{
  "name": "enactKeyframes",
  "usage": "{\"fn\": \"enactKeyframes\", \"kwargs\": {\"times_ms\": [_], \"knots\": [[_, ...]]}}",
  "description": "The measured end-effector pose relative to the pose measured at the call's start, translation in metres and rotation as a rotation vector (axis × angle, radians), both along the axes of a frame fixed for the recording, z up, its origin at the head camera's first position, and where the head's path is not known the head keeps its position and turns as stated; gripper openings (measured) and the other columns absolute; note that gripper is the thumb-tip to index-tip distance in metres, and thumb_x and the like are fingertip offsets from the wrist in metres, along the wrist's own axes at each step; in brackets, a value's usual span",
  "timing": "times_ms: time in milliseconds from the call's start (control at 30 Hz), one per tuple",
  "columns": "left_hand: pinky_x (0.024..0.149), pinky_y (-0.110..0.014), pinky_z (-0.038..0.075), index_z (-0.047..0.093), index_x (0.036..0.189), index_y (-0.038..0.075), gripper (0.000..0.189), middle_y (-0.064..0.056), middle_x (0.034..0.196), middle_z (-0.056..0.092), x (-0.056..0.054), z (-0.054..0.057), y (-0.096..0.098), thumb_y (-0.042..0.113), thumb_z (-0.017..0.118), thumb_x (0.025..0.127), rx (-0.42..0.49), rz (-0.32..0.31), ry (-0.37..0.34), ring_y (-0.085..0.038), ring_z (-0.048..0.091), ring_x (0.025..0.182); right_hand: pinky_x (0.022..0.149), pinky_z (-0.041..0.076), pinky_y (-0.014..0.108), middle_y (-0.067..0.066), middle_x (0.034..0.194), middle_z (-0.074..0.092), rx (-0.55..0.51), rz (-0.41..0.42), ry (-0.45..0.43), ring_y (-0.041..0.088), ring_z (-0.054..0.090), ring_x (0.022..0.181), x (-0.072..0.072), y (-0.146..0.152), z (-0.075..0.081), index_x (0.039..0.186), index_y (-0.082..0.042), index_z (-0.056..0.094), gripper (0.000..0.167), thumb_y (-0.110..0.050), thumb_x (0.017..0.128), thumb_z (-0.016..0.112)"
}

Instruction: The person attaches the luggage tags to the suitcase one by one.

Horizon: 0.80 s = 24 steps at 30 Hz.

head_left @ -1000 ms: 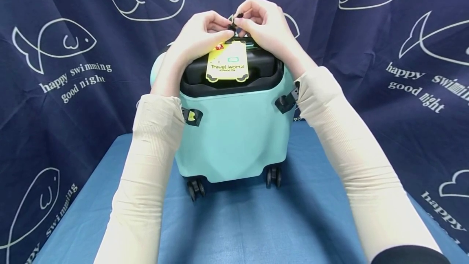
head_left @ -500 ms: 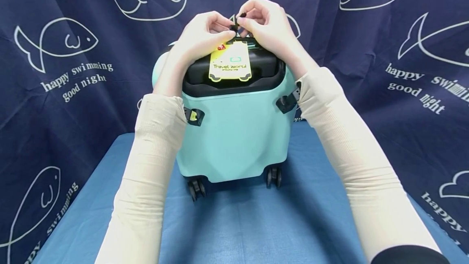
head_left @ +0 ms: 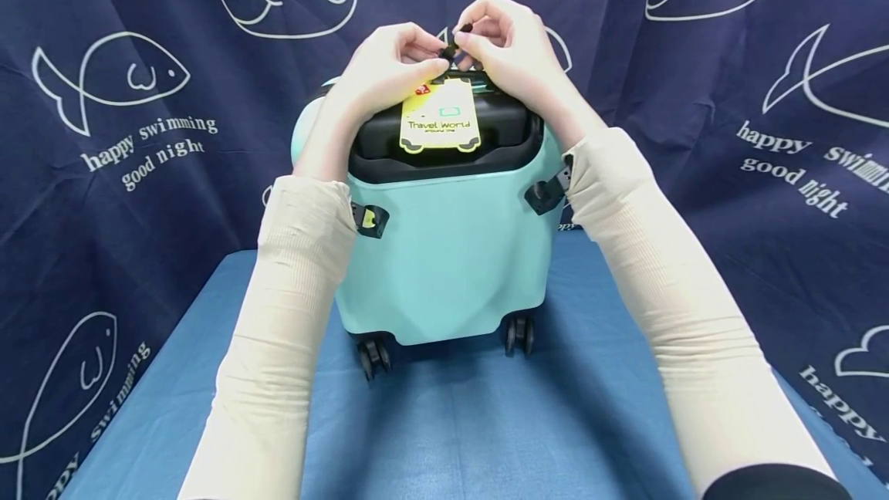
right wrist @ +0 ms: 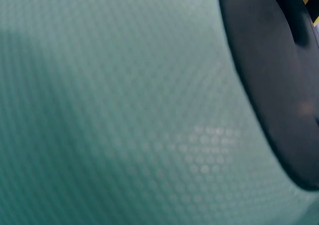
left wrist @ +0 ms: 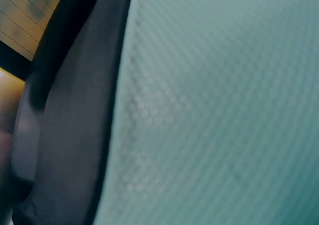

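Note:
A mint-green suitcase [head_left: 451,253] stands upright on its wheels in the head view. From its black top handle area [head_left: 510,126] hangs a yellow luggage tag [head_left: 441,118] printed "Travel World". Above the tag, my left hand [head_left: 389,64] pinches the lower part of a black strap [head_left: 450,51] between thumb and fingers. My right hand [head_left: 510,41] pinches the strap's upper end, just to the right. The fingers hide how the strap is looped. Up close, the left wrist view shows the textured suitcase shell [left wrist: 214,105] and a corner of the tag [left wrist: 27,16]; the right wrist view shows mostly shell [right wrist: 124,95].
The suitcase stands on a blue cloth-covered table [head_left: 444,423]. Behind it and at both sides hangs a dark blue curtain [head_left: 229,114] with white fish and whale drawings. Black wrist camera mounts [head_left: 545,193] sit close to the suitcase front.
The hands keep their pinch on the black strap. In the head view, hands, tag and suitcase top have shifted slightly to the right.

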State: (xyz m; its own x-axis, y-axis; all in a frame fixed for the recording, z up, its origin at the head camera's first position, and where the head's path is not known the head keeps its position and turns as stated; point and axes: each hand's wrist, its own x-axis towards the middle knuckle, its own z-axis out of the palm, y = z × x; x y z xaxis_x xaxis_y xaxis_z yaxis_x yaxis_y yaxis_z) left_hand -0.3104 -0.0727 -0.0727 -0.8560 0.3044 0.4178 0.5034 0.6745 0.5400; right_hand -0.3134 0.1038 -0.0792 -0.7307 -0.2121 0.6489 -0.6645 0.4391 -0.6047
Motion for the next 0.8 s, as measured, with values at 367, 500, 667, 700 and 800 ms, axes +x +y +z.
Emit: {"fn": "enactKeyframes", "kwargs": {"times_ms": [367,500,667,700,800], "knots": [[0.090,-0.016,0.040,0.057,0.126,0.015,0.040,-0.001,0.120,0.063,-0.0009,-0.0008,-0.0015,0.034,0.057,0.091,-0.011,0.017,-0.006,-0.007,0.058,0.101,0.067,0.043,0.018,-0.008,0.072,0.061,-0.006,-0.022,-0.054,0.010,0.061,0.071,-0.0019,-0.0034,0.0007,0.087,-0.015,0.055,0.006,-0.015,0.093,0.056],[0.090,-0.015,0.040,0.058,0.126,0.016,0.040,-0.001,0.120,0.063,-0.0016,-0.0010,-0.0019,0.034,0.058,0.091,0.000,0.007,-0.005,-0.007,0.059,0.100,0.067,0.044,0.019,-0.008,0.072,0.061,-0.015,-0.025,-0.059,0.009,0.061,0.070,-0.0023,-0.0038,0.0009,0.088,-0.015,0.055,0.006,-0.015,0.093,0.057],[0.089,-0.016,0.041,0.058,0.126,0.014,0.040,-0.003,0.120,0.063,-0.0025,-0.0017,-0.0024,0.031,0.058,0.090,0.024,-0.017,-0.014,-0.007,0.059,0.100,0.067,0.046,0.019,-0.006,0.072,0.062,-0.074,0.031,-0.053,0.008,0.061,0.066,-0.0025,-0.0037,0.0001,0.086,-0.013,0.057,0.006,-0.012,0.092,0.058],[0.089,-0.016,0.041,0.058,0.126,0.014,0.040,-0.003,0.120,0.063,-0.0026,-0.0019,-0.0024,0.031,0.059,0.090,0.027,-0.021,-0.015,-0.007,0.059,0.100,0.067,0.047,0.019,-0.005,0.072,0.063,-0.084,0.044,-0.049,0.008,0.061,0.065,-0.0025,-0.0037,0.0001,0.087,-0.012,0.058,0.005,-0.012,0.092,0.058],[0.089,-0.016,0.041,0.057,0.127,0.014,0.040,-0.003,0.120,0.063,-0.0023,-0.0017,-0.0026,0.030,0.059,0.090,0.031,-0.029,-0.016,-0.008,0.059,0.101,0.067,0.047,0.020,-0.004,0.075,0.063,-0.099,0.068,-0.037,0.009,0.061,0.065,-0.0027,-0.0032,0.0000,0.091,-0.009,0.062,0.007,-0.012,0.093,0.056]]}}
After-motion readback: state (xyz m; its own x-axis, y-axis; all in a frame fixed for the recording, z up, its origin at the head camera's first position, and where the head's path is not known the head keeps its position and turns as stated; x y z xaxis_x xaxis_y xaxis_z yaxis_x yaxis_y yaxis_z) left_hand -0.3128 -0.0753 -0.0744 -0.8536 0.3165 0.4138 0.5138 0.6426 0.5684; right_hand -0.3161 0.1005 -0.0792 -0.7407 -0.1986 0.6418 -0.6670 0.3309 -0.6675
